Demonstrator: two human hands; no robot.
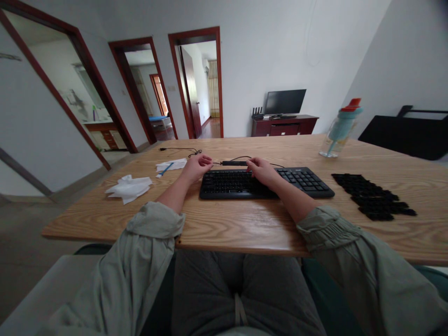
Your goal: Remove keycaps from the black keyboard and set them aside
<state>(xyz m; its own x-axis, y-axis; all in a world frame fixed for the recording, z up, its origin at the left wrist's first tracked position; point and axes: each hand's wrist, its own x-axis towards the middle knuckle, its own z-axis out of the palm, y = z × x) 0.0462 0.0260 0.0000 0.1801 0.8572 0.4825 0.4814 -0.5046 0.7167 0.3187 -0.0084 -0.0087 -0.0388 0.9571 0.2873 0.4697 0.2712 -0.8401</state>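
A black keyboard lies flat on the wooden table in front of me. My left hand is curled at the keyboard's far left corner, fingers closed near the black cable. My right hand rests on the keyboard's far edge near the middle, fingers bent and touching a thin black bar that lies just behind the keyboard. What the left hand's fingers hold, if anything, is hidden.
Crumpled white tissue and a flat tissue with a blue swab lie to the left. Rows of loose black keycaps lie to the right. A teal water bottle stands at the back right. A black chair stands beyond.
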